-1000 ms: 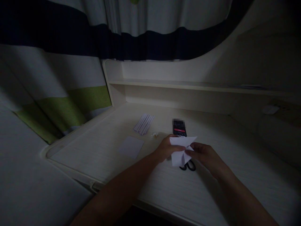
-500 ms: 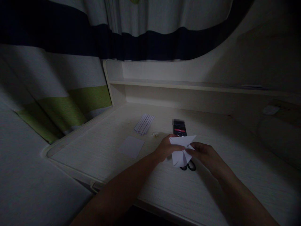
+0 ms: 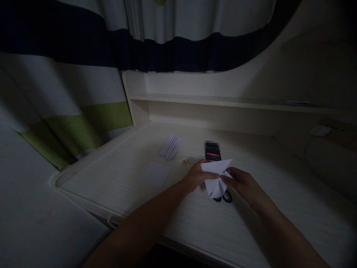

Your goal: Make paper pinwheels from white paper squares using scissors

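Between my hands is a white sheet of paper (image 3: pixel 216 166) with slits and corners bent in toward its middle. My left hand (image 3: pixel 197 175) is closed on its left side, the thumb pressed flat near the centre. On the right, my right hand (image 3: pixel 240 181) pinches a curled flap between thumb and fingers close to the same spot. Below the paper the black handle loops of scissors (image 3: pixel 227 196) show; the rest of them is hidden. A phone (image 3: pixel 213 151) with a lit screen lies just beyond the paper.
Several rolled or folded paper strips (image 3: pixel 171 147) lie left of the phone, with small pale bits (image 3: pixel 184 159) beside them. A flat paper square (image 3: pixel 156 174) rests nearer. A shelf (image 3: pixel 212 99) runs along the back of the white desk (image 3: pixel 134 149), and a striped curtain (image 3: pixel 106 119) hangs at left.
The paper's lower flaps have curled further inward, and its lower edge has shifted slightly right. Both hands keep nearly the same place and grip.
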Available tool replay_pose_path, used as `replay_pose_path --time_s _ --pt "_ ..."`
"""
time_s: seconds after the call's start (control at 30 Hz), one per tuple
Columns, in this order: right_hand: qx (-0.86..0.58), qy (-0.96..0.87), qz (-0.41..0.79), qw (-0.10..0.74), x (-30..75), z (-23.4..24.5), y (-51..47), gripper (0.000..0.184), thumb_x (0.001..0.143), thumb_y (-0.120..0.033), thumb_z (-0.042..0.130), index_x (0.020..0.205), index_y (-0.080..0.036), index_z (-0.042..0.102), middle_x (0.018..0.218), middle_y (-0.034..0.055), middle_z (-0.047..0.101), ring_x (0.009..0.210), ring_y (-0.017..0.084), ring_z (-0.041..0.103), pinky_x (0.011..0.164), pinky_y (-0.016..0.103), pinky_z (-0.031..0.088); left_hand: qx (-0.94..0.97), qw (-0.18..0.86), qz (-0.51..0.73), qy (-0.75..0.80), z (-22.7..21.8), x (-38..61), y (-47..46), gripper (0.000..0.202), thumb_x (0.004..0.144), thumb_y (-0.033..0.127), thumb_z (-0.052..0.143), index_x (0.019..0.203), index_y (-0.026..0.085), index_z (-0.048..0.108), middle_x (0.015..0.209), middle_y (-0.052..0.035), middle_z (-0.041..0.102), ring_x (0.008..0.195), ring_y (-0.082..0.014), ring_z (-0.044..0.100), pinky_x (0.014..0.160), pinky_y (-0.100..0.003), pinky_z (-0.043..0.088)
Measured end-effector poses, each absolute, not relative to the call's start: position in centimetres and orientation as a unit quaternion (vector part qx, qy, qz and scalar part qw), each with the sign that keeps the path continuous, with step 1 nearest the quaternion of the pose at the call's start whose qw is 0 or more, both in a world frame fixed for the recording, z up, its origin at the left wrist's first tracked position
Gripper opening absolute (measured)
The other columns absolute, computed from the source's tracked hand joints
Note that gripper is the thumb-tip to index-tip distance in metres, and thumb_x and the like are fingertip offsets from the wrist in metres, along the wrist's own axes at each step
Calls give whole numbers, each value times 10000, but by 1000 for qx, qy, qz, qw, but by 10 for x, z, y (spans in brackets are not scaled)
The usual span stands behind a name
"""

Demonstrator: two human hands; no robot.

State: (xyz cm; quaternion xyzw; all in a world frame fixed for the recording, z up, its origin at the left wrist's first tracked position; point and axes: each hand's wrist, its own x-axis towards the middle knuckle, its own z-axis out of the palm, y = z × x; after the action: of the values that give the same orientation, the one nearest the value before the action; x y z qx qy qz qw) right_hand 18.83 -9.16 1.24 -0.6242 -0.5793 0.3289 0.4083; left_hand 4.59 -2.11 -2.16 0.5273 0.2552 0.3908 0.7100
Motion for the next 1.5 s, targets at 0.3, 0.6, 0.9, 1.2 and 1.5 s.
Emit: replay_pose_path --time_s 0.3,0.6,0.9,1.2,1.5 --pt "-631 -584 311 406 187 12 -92 261 659 -367 528 798 -153 585 783 64 657 707 209 594 640 308 444 535 708 382 258 -17 44 -23 534 439 96 766 928 120 552 830 -49 610 742 -136 569 706 -288 428" --pt "-632 -576 303 421 186 9 -92 258 680 -378 532 812 -162 581 791 57 659 717 208 597 628 294 439 533 688 403 283 -14 44 -26 487 459 95 748 902 117 547 853 -59 610 760 -151 572 680 -276 428" --pt "-682 -539 133 476 192 16 -95 351 721 -478 514 900 -178 549 877 86 637 787 227 592 626 309 446 546 694 372 285 -12 43 -25 485 455 56 727 901 110 543 794 -41 603 695 -136 564 632 -259 425" --pt "-534 -754 -99 369 191 6 -94 252 835 -300 403 1000 -182 552 990 94 628 960 236 548 852 441 398 595 704 300 246 -20 43 -27 513 456 53 738 918 122 527 778 -21 591 707 -134 553 701 -291 410" --pt "-528 -781 -115 314 194 -3 -90 296 817 -204 403 1085 -140 510 1026 124 610 963 247 544 867 476 375 632 677 282 250 -26 44 -24 520 459 69 746 930 129 534 818 -37 591 755 -158 552 719 -323 409"
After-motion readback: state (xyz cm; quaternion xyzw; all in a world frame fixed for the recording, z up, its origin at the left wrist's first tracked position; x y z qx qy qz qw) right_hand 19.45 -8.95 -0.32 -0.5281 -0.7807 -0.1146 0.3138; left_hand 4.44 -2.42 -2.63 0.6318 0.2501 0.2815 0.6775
